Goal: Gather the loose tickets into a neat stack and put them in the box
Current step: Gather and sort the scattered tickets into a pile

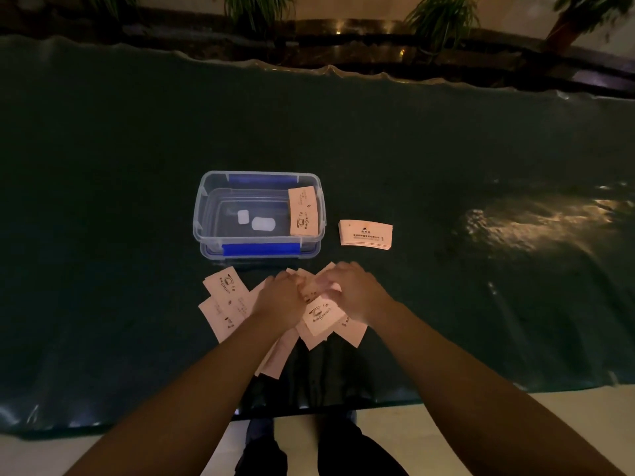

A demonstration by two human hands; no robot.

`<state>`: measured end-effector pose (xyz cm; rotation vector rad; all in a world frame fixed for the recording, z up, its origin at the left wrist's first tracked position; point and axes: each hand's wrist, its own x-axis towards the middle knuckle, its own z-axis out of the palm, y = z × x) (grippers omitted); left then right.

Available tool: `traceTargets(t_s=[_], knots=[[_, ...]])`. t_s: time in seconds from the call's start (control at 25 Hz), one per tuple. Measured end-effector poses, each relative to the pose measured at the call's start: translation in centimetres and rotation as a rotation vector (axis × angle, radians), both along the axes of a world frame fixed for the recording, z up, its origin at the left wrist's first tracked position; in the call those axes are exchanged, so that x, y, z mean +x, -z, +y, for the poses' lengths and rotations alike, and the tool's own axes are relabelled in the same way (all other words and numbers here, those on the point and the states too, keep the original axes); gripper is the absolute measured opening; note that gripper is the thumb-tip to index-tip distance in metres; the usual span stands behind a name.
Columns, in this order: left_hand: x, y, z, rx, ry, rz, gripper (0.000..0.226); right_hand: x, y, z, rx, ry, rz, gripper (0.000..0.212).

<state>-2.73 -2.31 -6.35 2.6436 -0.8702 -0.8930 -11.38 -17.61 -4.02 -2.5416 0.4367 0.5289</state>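
Note:
Loose pale pink tickets [225, 304] lie scattered on the dark table in front of a clear plastic box [206, 214] with blue clips. My left hand [280, 300] and my right hand [350, 297] meet over the pile, fingers pinching a few tickets [319, 316] between them. One ticket [303, 211] leans inside the box against its right wall. A neat stack of tickets [366, 234] sits on the table just right of the box.
The table [481, 269] has a dark green glossy cover, its front edge near my body. Potted plants [443, 18] line a ledge beyond the far edge. Two small white labels [256, 221] show on the box bottom.

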Motion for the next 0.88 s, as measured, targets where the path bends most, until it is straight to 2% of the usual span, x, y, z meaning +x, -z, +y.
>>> traceTargets(t_s=[0.08, 0.2, 0.28, 0.36, 0.44, 0.52, 0.72, 0.88], knots=[[-0.1, -0.2, -0.2, -0.020, -0.003, -0.006, 0.033, -0.3, 0.5, 0.4, 0.030, 0.139, -0.101, 0.044], [0.1, -0.3, -0.7, 0.018, 0.052, -0.021, 0.043, -2.5, 0.9, -0.1, 0.104, 0.668, -0.182, 0.044], [0.1, -0.1, -0.9, 0.038, 0.014, 0.020, 0.058, -4.5, 1.4, 0.3, 0.275, 1.052, -0.055, 0.034], [0.0, -0.1, -1.1, 0.059, 0.021, 0.033, 0.066, -5.9, 2.0, 1.5, 0.546, 1.254, 0.102, 0.025], [-0.8, 0.1, -1.6, 0.082, 0.002, 0.073, 0.066, -6.2, 2.8, 2.6, 0.744, 1.329, 0.121, 0.023], [-1.8, 0.2, -2.3, 0.103, -0.007, 0.127, 0.059, -5.7, 3.1, 3.3, 0.822, 1.391, 0.061, 0.017], [-4.2, 0.2, -4.0, 0.171, 0.082, 0.199, 0.052, -5.2, 3.5, 3.0, 0.830, 1.395, 0.047, 0.012], [-5.2, 0.0, -3.6, 0.130, 0.128, 0.242, 0.036, -6.3, 3.6, 1.8, 0.807, 1.373, 0.026, 0.013]])
